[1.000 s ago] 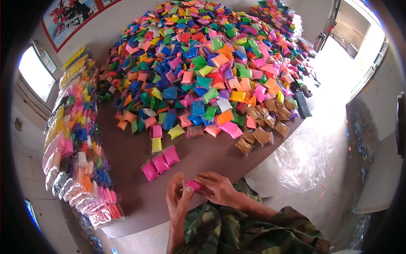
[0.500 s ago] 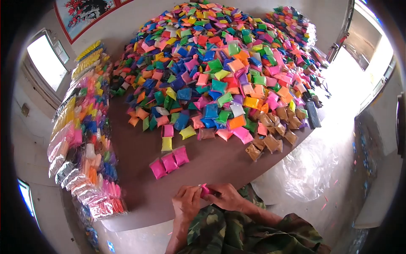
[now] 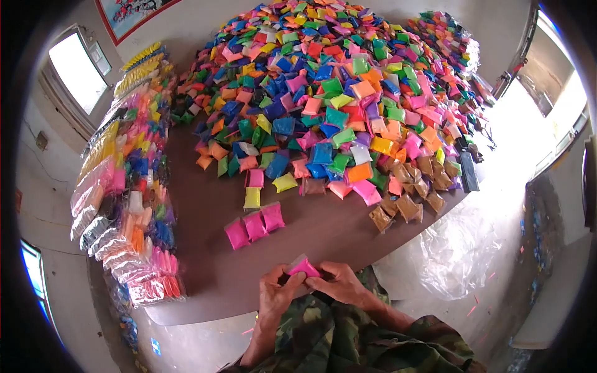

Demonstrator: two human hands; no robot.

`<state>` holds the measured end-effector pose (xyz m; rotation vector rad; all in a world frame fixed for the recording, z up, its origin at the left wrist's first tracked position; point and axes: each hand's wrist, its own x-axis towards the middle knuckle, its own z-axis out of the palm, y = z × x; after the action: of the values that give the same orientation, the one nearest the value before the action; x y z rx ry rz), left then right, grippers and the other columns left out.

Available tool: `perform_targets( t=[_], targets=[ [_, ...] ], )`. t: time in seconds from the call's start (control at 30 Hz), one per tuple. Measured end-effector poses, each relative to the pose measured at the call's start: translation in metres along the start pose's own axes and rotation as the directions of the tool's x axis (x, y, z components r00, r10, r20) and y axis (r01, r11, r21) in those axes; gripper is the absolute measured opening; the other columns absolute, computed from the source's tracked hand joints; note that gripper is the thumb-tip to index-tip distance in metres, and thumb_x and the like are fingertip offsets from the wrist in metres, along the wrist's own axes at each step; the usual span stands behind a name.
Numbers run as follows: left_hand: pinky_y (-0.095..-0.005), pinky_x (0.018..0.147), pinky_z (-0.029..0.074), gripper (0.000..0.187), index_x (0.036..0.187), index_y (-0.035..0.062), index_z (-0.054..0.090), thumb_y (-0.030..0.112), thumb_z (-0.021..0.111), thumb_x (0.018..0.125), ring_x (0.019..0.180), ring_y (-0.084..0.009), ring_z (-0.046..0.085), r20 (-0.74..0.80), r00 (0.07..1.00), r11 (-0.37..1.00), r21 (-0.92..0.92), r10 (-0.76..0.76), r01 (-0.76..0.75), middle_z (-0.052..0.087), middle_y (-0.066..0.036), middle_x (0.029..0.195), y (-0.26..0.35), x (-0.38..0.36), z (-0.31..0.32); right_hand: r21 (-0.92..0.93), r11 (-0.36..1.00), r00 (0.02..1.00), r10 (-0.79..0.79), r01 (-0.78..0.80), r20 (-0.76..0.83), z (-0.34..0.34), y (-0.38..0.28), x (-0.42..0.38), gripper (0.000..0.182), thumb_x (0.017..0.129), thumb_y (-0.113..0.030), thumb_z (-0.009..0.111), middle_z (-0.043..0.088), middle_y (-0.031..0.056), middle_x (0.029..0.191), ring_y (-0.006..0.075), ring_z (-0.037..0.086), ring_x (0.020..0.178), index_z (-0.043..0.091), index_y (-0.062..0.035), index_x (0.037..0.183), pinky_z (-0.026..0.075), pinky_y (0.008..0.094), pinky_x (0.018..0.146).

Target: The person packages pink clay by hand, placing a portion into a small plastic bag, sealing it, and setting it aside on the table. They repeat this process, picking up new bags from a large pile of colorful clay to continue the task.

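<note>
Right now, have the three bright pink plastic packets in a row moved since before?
No. The three bright pink plastic packets still lie just nearer than the yellow plastic packet; only the view shifted.

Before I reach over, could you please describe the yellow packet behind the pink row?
On the brown table, find the heap. Between it and the pink row of three lies the yellow packet, its far end meeting a single pink packet.

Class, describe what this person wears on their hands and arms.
The left hand and right hand are gloveless, with no watch visible. Past the bare right forearm comes what looks like a loose camouflage sleeve, patterned green, brown and near-black.
</note>
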<state>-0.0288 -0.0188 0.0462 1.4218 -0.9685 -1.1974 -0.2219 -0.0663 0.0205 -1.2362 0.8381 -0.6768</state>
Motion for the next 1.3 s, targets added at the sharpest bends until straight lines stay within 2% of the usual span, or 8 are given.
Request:
perform_targets(
  t=[0.23,0.33,0.43,0.63,0.73,0.93,1.03,1.3],
  targets=[
    [-0.0254,0.07,0.05,0.021,0.102,-0.0022,0.075,0.013,0.084,0.09,0.08,-0.0068,0.062,0.016,0.989,0.953,0.266,0.144,-0.143,0.073,-0.001,0.088,-0.006,-0.005,-0.004,0.087,0.996,0.999,-0.032,0.032,0.008,-0.005,0.008,0.001,0.03,0.102,-0.017,0.074,0.072,0.0005,0.107,0.0063,0.064,0.096,0.07,0.0021,0.125,0.056,0.0283,0.083],
    [-0.026,0.073,0.052,0.022,0.105,-0.0024,0.074,0.014,0.082,0.093,0.081,-0.0085,0.063,-0.011,0.996,0.987,-0.134,-0.089,0.086,0.073,-0.002,0.093,-0.005,-0.011,0.008,0.239,0.967,0.995,-0.073,0.086,-0.062,-0.001,0.018,0.001,0.024,0.103,-0.012,0.072,0.072,0.0022,0.107,0.0073,0.065,0.096,0.07,0.0037,0.12,0.056,0.0272,0.084],
    [-0.0267,0.074,0.053,0.021,0.108,-0.0028,0.073,0.014,0.077,0.096,0.081,-0.01,0.063,-0.012,0.999,0.967,-0.254,-0.039,0.035,0.073,-0.004,0.096,-0.029,-0.015,0.014,0.218,0.974,0.994,-0.047,0.068,-0.1,0.0,0.025,0.0,0.024,0.103,-0.011,0.071,0.072,0.0027,0.107,0.008,0.066,0.096,0.069,0.0041,0.121,0.056,0.0279,0.085],
    [-0.0261,0.067,0.051,0.013,0.093,-0.0038,0.069,0.008,0.074,0.096,0.077,-0.0073,0.061,-0.037,0.995,0.983,0.166,0.091,-0.084,0.068,-0.002,0.081,-0.004,-0.023,0.008,0.346,0.934,0.995,-0.069,0.09,-0.072,0.016,0.001,-0.006,0.025,0.102,-0.013,0.073,0.073,0.003,0.105,0.0087,0.066,0.096,0.069,0.0035,0.121,0.057,0.0275,0.086],
    [-0.0281,0.07,0.049,0.016,0.098,-0.0017,0.073,0.014,0.074,0.096,0.08,-0.0076,0.059,0.027,0.995,0.951,0.292,0.097,-0.1,0.07,-0.002,0.083,-0.022,-0.028,-0.003,0.307,0.952,1.0,-0.013,0.009,0.011,0.01,0.017,-0.009,0.023,0.103,-0.012,0.072,0.073,0.0033,0.105,0.009,0.066,0.097,0.07,0.0036,0.12,0.057,0.027,0.086],
    [-0.0275,0.07,0.05,0.023,0.106,-0.0041,0.072,0.017,0.076,0.096,0.079,-0.0091,0.061,-0.048,0.999,0.999,0.034,0.025,-0.023,0.069,0.0,0.083,-0.007,-0.039,0.017,0.398,0.912,0.992,-0.063,0.103,-0.112,0.018,0.02,-0.014,0.017,0.103,-0.008,0.07,0.074,0.0037,0.105,0.0089,0.066,0.096,0.072,0.0043,0.115,0.057,0.0268,0.085],
    [-0.0254,0.067,0.048,0.017,0.099,-0.0053,0.071,0.011,0.075,0.096,0.076,-0.0073,0.059,-0.064,0.998,1.0,-0.023,-0.021,0.02,0.069,0.001,0.085,-0.018,-0.04,0.02,0.341,0.923,0.981,-0.141,0.177,-0.13,0.015,0.018,-0.013,0.016,0.103,-0.007,0.069,0.074,0.0043,0.105,0.0092,0.066,0.097,0.072,0.0037,0.115,0.057,0.0272,0.085],
    [-0.0249,0.064,0.048,0.017,0.1,-0.0055,0.071,0.01,0.076,0.095,0.075,-0.0071,0.06,-0.058,0.994,0.976,0.204,0.09,-0.077,0.07,-0.001,0.084,-0.039,-0.051,0.012,0.331,0.944,0.997,0.012,0.012,-0.071,0.015,0.022,-0.026,0.026,0.102,-0.017,0.073,0.072,0.002,0.106,0.0072,0.064,0.094,0.071,0.0023,0.121,0.053,0.0245,0.082]
  ],
)
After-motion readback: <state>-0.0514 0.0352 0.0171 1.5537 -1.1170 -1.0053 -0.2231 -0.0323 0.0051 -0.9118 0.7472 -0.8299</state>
